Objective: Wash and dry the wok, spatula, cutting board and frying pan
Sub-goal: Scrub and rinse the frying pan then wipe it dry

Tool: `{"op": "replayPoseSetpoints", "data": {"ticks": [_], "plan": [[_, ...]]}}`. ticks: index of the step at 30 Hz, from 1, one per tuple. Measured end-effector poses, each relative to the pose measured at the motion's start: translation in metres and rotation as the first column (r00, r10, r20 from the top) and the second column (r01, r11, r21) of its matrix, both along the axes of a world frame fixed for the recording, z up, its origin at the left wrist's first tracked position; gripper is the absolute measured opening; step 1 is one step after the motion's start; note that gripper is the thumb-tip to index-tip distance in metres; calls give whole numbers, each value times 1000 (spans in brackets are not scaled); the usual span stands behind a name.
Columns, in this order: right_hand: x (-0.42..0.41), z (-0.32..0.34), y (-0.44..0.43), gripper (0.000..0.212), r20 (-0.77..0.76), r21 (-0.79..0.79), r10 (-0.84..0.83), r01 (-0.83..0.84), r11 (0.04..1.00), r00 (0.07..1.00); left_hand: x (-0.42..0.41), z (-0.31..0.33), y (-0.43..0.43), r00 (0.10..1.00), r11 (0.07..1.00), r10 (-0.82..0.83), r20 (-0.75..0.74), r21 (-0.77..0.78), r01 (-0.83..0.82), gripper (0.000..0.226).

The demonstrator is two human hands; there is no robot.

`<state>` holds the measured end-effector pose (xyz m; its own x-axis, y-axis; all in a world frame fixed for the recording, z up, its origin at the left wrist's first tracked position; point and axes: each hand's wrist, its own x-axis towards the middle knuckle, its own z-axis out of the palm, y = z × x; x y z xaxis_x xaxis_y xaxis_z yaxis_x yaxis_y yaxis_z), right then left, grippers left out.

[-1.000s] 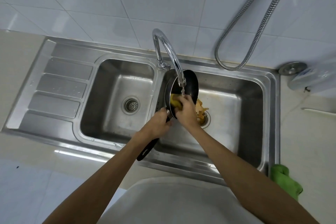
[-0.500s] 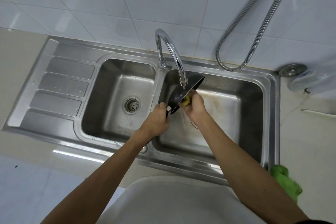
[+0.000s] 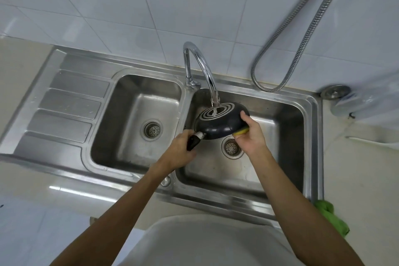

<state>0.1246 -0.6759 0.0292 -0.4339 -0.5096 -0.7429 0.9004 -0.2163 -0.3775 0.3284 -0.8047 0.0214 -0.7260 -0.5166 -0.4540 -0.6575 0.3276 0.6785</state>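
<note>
Frying pan (image 3: 222,122) inverted, ringed base up; left hand (image 3: 180,150) grips handle, right hand (image 3: 250,134) clasps rim.

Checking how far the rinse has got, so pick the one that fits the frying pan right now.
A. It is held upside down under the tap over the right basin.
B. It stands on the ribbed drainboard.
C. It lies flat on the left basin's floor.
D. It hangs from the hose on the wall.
A: the frying pan shows its ringed underside beneath the tap, the left hand on its handle, the right hand holding a yellow sponge at its rim.
</note>
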Motion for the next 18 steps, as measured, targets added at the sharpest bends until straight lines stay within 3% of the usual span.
{"op": "replayPoseSetpoints", "data": {"ticks": [3, 5, 9, 15, 18], "plan": [[-1, -4, 15, 39, 18, -25, -20, 21, 999, 1000, 11, 1, -9, 986, 884, 106, 127, 442, -152, 22], [-1, -7, 22, 39, 21, -17, -13, 13, 1000, 1000, 17, 1, -13, 981, 739, 76, 180, 650, -177, 35], [2, -8, 32, 37, 39, 10, -25, 25, 1000, 999, 15, 2, -10, 970, 699, 86, 229, 680, -222, 45], [6, -12, 44, 38, 39, 34, -39, 38, 999, 998, 15, 6, -12, 970, 608, 56, 238, 762, -222, 42], [5, -12, 48, 43, 45, 51, -29, 27, 998, 999, 13, 7, -6, 976, 702, 92, 196, 682, -204, 41]]}}
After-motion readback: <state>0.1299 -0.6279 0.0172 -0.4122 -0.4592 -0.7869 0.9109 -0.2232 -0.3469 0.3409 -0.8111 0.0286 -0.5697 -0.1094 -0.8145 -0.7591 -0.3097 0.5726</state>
